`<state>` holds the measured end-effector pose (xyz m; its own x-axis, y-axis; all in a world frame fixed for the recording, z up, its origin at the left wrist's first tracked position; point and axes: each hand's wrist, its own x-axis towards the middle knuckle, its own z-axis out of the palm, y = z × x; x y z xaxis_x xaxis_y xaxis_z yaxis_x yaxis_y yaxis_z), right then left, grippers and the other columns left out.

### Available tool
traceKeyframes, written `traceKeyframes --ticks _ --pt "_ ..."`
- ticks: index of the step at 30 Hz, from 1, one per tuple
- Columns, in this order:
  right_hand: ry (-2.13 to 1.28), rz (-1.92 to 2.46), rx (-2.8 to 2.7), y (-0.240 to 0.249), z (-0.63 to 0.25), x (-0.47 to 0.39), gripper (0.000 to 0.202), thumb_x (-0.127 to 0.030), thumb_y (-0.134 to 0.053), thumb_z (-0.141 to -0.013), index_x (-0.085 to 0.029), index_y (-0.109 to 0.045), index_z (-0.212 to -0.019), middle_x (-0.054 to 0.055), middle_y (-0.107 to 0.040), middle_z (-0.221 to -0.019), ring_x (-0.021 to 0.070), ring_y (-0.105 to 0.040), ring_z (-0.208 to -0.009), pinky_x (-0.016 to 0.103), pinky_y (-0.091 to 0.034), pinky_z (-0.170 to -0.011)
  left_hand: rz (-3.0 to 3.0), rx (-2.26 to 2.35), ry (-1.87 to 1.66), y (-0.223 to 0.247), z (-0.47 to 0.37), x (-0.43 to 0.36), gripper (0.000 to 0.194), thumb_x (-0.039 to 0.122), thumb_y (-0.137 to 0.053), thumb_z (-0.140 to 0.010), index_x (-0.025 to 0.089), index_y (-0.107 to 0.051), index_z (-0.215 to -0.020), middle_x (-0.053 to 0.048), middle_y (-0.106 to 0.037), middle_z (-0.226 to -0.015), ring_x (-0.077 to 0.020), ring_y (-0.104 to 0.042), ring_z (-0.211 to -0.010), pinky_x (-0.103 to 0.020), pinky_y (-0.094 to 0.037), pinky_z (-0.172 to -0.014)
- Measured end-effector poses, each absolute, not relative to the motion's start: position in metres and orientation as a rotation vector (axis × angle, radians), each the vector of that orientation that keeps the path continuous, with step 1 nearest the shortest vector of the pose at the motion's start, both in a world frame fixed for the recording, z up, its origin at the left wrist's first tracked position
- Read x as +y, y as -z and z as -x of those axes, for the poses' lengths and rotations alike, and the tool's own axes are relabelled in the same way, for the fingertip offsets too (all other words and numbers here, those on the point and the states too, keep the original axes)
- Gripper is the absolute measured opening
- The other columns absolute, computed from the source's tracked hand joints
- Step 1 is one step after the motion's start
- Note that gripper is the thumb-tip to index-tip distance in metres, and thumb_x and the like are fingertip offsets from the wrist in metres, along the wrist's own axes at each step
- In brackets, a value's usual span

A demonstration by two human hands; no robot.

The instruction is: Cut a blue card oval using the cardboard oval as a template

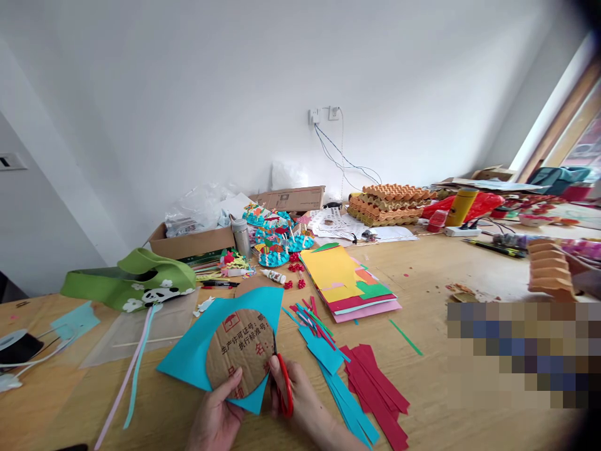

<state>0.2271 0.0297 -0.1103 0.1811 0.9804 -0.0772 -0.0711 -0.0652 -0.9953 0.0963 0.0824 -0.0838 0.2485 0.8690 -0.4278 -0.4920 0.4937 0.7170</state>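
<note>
My left hand (216,410) pinches a round cardboard disc (241,351) together with the blue paper (188,351) behind it, thumb on top of the disc. Red and black printing covers the brown cardboard. In my right hand (300,401) is a pair of scissors with red handles (285,391). The scissors' dark blades stand at the right edge of the disc, where the blue paper meets them. Blue paper sticks out beyond the disc at the upper right, left and bottom. To the right lie blue paper strips (340,394) and dark red paper strips (378,394).
A stack of coloured paper (335,275) lies beyond the strips. Blue decorated crafts (275,254), a glue bottle (273,275) and a metal flask (241,238) stand farther back. Left is a green panda bag (126,282). Egg trays (389,203) are piled near the wall.
</note>
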Motion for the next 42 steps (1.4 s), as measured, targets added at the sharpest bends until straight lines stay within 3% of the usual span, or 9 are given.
traceKeyframes --ticks 12,23,31,36,42 --pt "-1.112 1.318 -0.955 0.122 -0.227 0.033 0.059 -0.074 -0.032 -0.085 -0.019 -0.043 -0.066 -0.005 -0.042 -0.044 0.0085 -0.043 -0.038 0.02 -0.033 -0.039 -0.478 0.92 -1.002 0.081 -0.099 0.081 0.062 -0.004 -0.061 -0.076 0.017 -0.049 -0.133 -0.011 -0.075 -0.1 -0.0252 -0.071 -0.091 -0.035 -0.062 -0.075" --pt "-1.169 1.223 -1.021 0.104 -0.237 0.031 0.057 -0.075 -0.037 -0.083 -0.019 -0.042 -0.073 -0.006 -0.039 -0.059 0.0065 -0.044 -0.039 0.019 -0.035 -0.035 -0.444 0.923 -0.981 0.084 -0.095 0.085 0.063 -0.005 -0.061 -0.075 0.018 -0.049 -0.133 -0.01 -0.075 -0.096 -0.0229 -0.072 -0.087 -0.03 -0.061 -0.069" --pt "-1.279 1.277 -1.078 0.09 -0.245 0.031 0.065 -0.084 -0.036 -0.074 -0.019 -0.042 -0.069 -0.007 -0.039 -0.051 0.0073 -0.045 -0.036 0.018 -0.027 -0.034 -0.48 0.93 -0.94 0.083 -0.084 0.088 0.062 -0.002 -0.064 -0.074 0.017 -0.051 -0.132 -0.011 -0.075 -0.1 -0.0264 -0.07 -0.094 -0.036 -0.06 -0.078" --pt "-1.294 1.296 -1.089 0.093 -0.245 0.03 0.064 -0.082 -0.035 -0.077 -0.019 -0.043 -0.071 -0.006 -0.041 -0.045 0.0081 -0.045 -0.036 0.018 -0.027 -0.035 -0.523 0.893 -0.919 0.084 -0.081 0.09 0.068 0.001 -0.068 -0.072 0.018 -0.048 -0.135 -0.013 -0.072 -0.108 -0.0309 -0.066 -0.103 -0.045 -0.056 -0.089" --pt "-1.278 1.289 -1.099 0.094 -0.246 0.032 0.064 -0.082 -0.034 -0.077 -0.019 -0.043 -0.07 -0.007 -0.041 -0.046 0.0077 -0.044 -0.035 0.018 -0.026 -0.034 -0.542 0.897 -0.937 0.088 -0.078 0.093 0.075 0.0 -0.068 -0.072 0.021 -0.043 -0.139 -0.012 -0.071 -0.111 -0.0311 -0.064 -0.106 -0.047 -0.054 -0.092"
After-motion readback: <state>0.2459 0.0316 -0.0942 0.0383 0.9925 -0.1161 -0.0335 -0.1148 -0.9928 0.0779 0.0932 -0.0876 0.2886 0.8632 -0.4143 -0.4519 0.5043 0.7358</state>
